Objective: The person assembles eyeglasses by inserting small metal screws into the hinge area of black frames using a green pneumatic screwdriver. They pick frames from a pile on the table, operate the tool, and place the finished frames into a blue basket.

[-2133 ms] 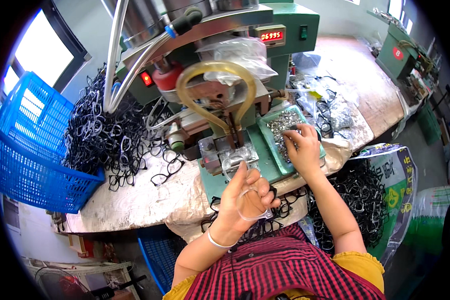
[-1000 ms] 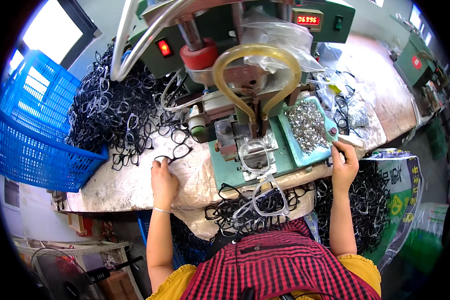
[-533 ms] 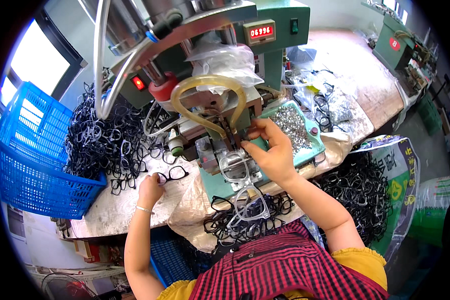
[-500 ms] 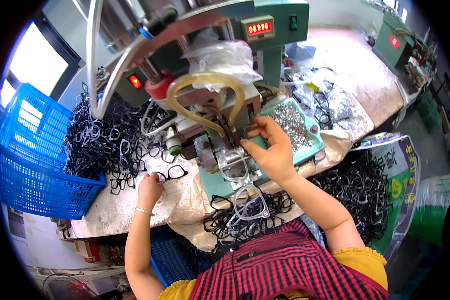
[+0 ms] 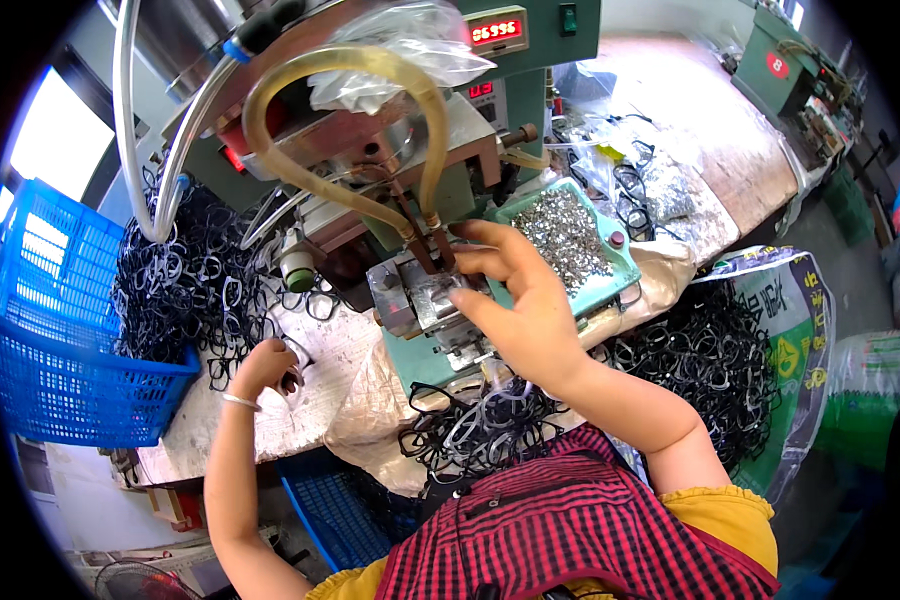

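Observation:
My right hand (image 5: 523,308) is at the metal fixture (image 5: 432,292) of a green bench machine. Its thumb and fingers are apart beside the two brown prongs (image 5: 432,248), and nothing shows between them. To the left, over the table, my left hand (image 5: 263,367) is closed with curled fingers. A dark eyeglass frame (image 5: 302,350) shows at its fingertips, mostly hidden by the hand. Below the fixture lies a pile of black eyeglass frames (image 5: 440,435), with a clear grey eyeglass frame (image 5: 485,412) on top.
A teal tray (image 5: 622,268) of small metal parts stands right of the fixture. Black frames (image 5: 175,290) heap by a blue basket (image 5: 80,350) on the left. More fill a printed sack (image 5: 795,370) at right. A yellowish hose (image 5: 345,60) loops over the fixture.
The clear frame has left the fixture and lies on the pile below. My left hand has drawn left and nearer to me. My right hand has shifted slightly left. The view has shifted too.

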A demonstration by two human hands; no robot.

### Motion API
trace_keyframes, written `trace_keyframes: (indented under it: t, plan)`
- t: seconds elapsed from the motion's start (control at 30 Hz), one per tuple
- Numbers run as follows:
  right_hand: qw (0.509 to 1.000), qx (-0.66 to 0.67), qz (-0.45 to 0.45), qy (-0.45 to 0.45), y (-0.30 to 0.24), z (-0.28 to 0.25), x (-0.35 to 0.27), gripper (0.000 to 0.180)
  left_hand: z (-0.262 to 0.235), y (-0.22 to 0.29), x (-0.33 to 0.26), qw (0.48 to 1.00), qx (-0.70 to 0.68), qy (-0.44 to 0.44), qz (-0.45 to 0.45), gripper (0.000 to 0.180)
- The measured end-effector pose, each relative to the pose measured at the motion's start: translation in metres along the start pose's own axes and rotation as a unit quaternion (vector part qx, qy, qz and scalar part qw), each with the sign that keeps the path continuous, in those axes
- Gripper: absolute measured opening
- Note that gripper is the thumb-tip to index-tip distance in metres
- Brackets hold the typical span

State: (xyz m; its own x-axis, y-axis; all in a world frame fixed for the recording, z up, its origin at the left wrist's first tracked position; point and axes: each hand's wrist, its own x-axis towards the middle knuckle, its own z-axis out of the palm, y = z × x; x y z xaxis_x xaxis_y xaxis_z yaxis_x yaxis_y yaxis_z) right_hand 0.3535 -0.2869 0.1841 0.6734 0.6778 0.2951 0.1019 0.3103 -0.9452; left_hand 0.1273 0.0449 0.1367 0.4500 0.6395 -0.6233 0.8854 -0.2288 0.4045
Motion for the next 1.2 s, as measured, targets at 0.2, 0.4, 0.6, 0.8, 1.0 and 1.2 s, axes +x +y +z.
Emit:
trace_keyframes:
  t: [0.2,0.4,0.6,0.8,1.0,1.2]
  plan:
    - [0.894,-0.423,-0.122,0.083,0.026,-0.086,-0.023,0.031,0.013,-0.026,-0.015,0.920,-0.383,-0.068,0.057,0.017]
    - [0.792,-0.580,-0.109,0.157,0.072,-0.128,-0.038,0.028,0.115,0.048,-0.097,0.587,-0.458,0.171,0.645,0.008]
    - [0.808,-0.551,-0.138,0.154,0.081,-0.113,0.011,0.008,0.133,0.156,-0.128,0.615,-0.055,0.195,0.762,0.011]
    - [0.818,-0.532,-0.136,0.172,0.083,-0.113,0.012,0.006,0.133,0.160,-0.116,0.621,-0.067,0.175,0.761,0.014]
    - [0.816,-0.537,-0.207,0.059,0.095,-0.106,0.037,0.010,0.149,0.152,-0.117,0.638,-0.093,0.201,0.737,0.013]
    - [0.935,-0.279,-0.043,0.213,0.085,-0.116,0.011,0.011,0.221,0.091,-0.121,0.701,-0.400,0.177,0.563,0.059]
